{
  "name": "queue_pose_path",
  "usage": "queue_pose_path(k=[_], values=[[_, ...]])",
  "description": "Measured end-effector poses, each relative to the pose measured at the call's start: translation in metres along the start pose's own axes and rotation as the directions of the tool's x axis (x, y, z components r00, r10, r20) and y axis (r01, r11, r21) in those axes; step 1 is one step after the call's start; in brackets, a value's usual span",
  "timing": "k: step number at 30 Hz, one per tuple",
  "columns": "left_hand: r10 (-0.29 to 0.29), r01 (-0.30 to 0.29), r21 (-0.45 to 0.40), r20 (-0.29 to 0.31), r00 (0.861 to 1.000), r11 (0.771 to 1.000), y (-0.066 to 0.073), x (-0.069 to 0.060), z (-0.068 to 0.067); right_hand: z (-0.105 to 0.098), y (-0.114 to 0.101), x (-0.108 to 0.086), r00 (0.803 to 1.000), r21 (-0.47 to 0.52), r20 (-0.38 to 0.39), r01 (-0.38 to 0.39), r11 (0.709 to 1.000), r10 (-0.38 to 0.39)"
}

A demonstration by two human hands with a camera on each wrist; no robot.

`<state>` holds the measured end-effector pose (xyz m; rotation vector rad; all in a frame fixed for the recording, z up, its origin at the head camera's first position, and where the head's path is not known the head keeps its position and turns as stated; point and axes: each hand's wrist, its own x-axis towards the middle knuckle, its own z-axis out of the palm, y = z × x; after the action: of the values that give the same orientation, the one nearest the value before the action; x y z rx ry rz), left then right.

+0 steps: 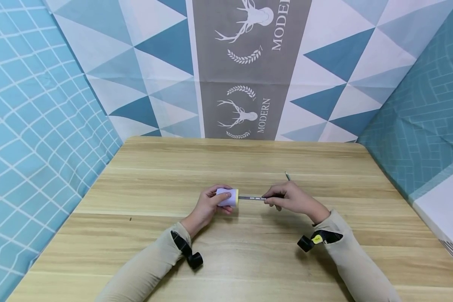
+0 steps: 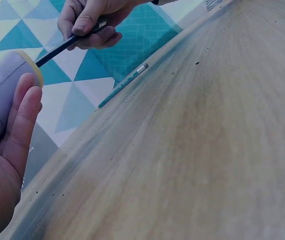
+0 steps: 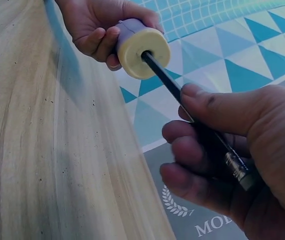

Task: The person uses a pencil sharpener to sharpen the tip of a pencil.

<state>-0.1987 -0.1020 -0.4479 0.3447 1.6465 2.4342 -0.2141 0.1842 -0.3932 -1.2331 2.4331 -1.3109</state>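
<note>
My left hand (image 1: pixel 207 206) grips a purple pencil sharpener (image 1: pixel 225 197), a short cylinder with a pale yellow end cap (image 3: pixel 132 60). It is held sideways above the table, the cap turned toward my right hand. A dark pencil (image 1: pixel 251 198) runs into the round hole in that cap, so its point is hidden. My right hand (image 1: pixel 292 198) pinches the pencil between thumb and fingers near its back end, where a metal ferrule (image 3: pixel 236 164) and a dark eraser show in the right wrist view.
A second pencil (image 2: pixel 123 85), greenish-blue, lies on the wooden table (image 1: pixel 154 251) beyond my right hand. One small dark speck (image 1: pixel 130 219) marks the table at left. Patterned cloth walls (image 1: pixel 241 84) stand behind and at both sides. A white surface (image 1: pixel 445 205) borders the right edge.
</note>
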Motion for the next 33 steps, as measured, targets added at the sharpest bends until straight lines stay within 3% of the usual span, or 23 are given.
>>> queue_pose_path(k=[9,19,33], values=[[-0.010,0.010,0.014,0.002,1.000,1.000,0.0007,0.0004,0.0007,-0.0026,-0.0047,-0.0003,0.992,0.007,0.081,-0.096,0.995,0.095],[-0.015,0.016,0.034,-0.005,1.000,0.999,-0.0004,-0.0003,0.0010,-0.0042,-0.0075,0.0002,0.961,0.046,0.181,-0.223,0.974,0.211],[-0.017,0.016,0.033,0.010,1.000,0.999,0.0001,-0.0007,0.0012,-0.0047,-0.0051,0.0011,0.962,0.067,0.195,-0.205,0.976,0.189]])
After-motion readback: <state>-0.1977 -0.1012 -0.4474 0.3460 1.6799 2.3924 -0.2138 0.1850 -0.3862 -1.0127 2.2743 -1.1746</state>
